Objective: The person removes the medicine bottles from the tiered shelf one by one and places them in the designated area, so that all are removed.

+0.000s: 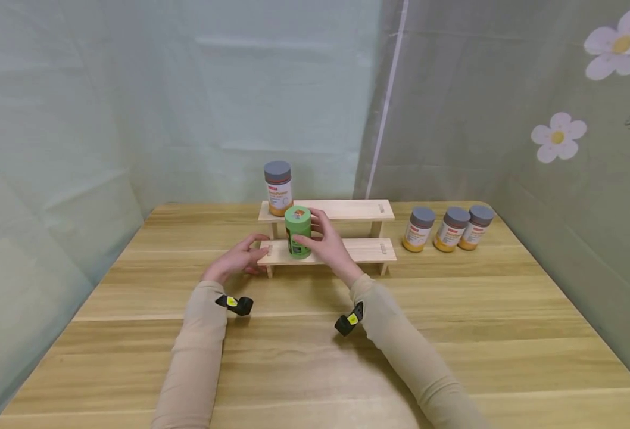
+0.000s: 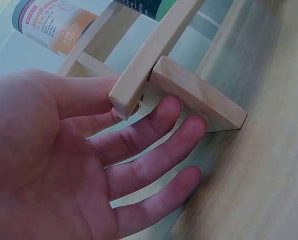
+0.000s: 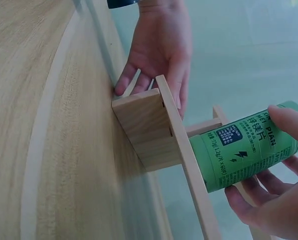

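Note:
A two-step wooden rack stands on the table. On its lower board, toward the left, the green bottle is upright, gripped by my right hand between thumb and fingers. In the right wrist view the bottle has its base at the board. My left hand is at the lower step's left end; in the left wrist view its thumb lies at the board's end and its fingers are spread beside the support leg. A grey-lidded bottle stands on the upper board's left end.
Three grey-lidded bottles stand on the table right of the rack: one nearest it, then another and a third close together. A pale curtain hangs behind the table's back edge, with a flowered grey part at the right.

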`<state>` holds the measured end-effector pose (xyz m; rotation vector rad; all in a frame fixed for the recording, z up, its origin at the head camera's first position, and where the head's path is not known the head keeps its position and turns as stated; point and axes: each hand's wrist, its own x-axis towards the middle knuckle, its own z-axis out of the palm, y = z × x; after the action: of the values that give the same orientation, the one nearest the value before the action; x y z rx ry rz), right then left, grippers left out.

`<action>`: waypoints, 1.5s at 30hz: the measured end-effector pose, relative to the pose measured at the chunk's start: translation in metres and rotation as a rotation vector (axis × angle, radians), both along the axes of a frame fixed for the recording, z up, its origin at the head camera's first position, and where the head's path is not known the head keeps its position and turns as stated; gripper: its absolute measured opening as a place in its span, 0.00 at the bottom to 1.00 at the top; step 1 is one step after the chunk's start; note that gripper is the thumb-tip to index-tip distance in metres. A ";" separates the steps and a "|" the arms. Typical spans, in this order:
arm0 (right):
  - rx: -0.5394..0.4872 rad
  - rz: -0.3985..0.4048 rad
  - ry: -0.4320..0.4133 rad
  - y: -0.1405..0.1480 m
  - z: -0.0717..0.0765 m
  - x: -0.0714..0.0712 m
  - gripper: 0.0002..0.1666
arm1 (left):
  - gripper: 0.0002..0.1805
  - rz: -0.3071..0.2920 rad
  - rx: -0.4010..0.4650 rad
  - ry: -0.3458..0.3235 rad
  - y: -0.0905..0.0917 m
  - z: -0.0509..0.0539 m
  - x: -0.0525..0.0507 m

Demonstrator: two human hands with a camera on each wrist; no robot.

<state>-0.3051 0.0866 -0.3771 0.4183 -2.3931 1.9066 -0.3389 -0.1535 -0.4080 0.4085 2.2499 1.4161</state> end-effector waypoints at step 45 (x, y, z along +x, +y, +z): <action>0.084 -0.095 0.035 0.154 0.018 0.015 0.37 | 0.29 0.010 0.002 -0.001 0.001 -0.001 0.000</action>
<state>-0.2899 0.2403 -0.3594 0.3327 -2.4301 1.7507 -0.3384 -0.1524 -0.4087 0.3973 2.2526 1.4237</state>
